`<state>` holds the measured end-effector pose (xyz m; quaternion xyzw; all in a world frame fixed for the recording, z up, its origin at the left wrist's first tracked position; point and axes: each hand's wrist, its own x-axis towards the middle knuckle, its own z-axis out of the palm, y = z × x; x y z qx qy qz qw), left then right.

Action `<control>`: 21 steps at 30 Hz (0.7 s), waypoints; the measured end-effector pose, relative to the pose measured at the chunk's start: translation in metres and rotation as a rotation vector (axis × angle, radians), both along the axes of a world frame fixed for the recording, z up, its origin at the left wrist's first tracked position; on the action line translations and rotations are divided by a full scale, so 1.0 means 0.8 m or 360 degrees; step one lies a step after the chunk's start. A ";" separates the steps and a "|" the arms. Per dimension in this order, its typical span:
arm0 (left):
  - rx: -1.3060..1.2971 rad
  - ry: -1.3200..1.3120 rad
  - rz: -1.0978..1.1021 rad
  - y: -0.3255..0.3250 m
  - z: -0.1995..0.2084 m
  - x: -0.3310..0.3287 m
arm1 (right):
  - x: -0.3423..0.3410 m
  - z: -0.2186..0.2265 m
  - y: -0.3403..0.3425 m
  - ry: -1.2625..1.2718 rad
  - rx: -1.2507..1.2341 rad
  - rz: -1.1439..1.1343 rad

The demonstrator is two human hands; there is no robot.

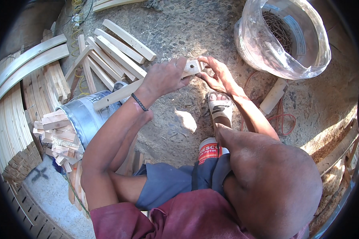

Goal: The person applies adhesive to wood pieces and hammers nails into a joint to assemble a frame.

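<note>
Rough grey floor point(179, 36), and above it a wooden strip point(117, 95)

Your left hand point(163, 77) is wrapped around the strip, close to its drilled end. Your right hand point(220, 75) has thumb and index finger half bent at this end; whether they pinch it or only touch it, that cannot be told. Take the blue-grey drum point(85, 119) as landmark: the strip reaches away to its right, and the strip's other end appears over the drum, though contact is not clear.

By its look, the strip should be rather light and stiff, dry and not slippery. It will probably not break easily, but its edges may give you splinters, and the wood around the hole point(192, 66) is likely the weakest place. Better to hold it across its broad sides: near the middle for balance, and just behind the hole for control.

Farther out, loose strips point(121, 57) lie beyond the drum, short wood blocks point(55, 121) crowd its left side, and a plastic-lined tub point(313, 65) with thin brown pieces point(277, 30) stands well apart to its right.
</note>
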<state>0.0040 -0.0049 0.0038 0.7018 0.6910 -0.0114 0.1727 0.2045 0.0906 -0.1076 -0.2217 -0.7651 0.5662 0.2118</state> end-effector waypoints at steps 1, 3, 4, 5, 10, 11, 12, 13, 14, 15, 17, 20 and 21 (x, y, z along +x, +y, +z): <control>0.0001 0.0001 -0.0001 0.000 0.000 0.000 | -0.001 -0.002 -0.002 -0.0003 -0.0001 -0.0009; 0.0025 -0.0002 -0.0010 0.000 -0.001 0.000 | -0.003 -0.011 -0.005 0.0161 0.0084 -0.0073; 0.0047 -0.0005 -0.0018 0.000 -0.002 0.000 | -0.003 -0.014 -0.006 0.0242 0.0128 -0.0106; 0.0069 -0.0009 -0.0027 0.000 -0.002 0.001 | -0.002 -0.016 -0.005 0.0249 0.0146 -0.0103; 0.0064 0.0028 -0.0020 -0.002 -0.002 0.001 | -0.008 -0.022 -0.007 0.0409 0.0231 -0.0142; 0.0067 0.0025 -0.0019 -0.002 -0.002 0.002 | -0.006 -0.023 -0.007 0.0367 0.0209 -0.0128; 0.0082 0.0021 -0.0023 -0.003 -0.003 0.001 | -0.006 -0.020 -0.007 0.0328 0.0184 -0.0110; 0.0097 0.0016 -0.0028 -0.004 -0.003 0.000 | -0.006 -0.018 -0.006 0.0289 0.0159 -0.0092; 0.0112 0.0012 -0.0032 -0.004 -0.004 0.000 | -0.006 -0.016 -0.006 0.0278 0.0151 -0.0093; 0.0092 0.0021 -0.0028 -0.004 -0.003 0.000 | -0.007 -0.014 -0.007 0.0268 0.0141 -0.0094; 0.0050 0.0040 -0.0020 -0.003 -0.001 0.000 | -0.007 -0.008 -0.006 0.0225 0.0109 -0.0081; 0.0042 0.0070 -0.0014 -0.001 -0.001 0.001 | -0.004 -0.004 -0.004 0.0152 0.0061 -0.0052; 0.0052 0.0063 -0.0017 -0.001 -0.001 0.001 | -0.004 -0.006 -0.003 0.0150 0.0054 -0.0044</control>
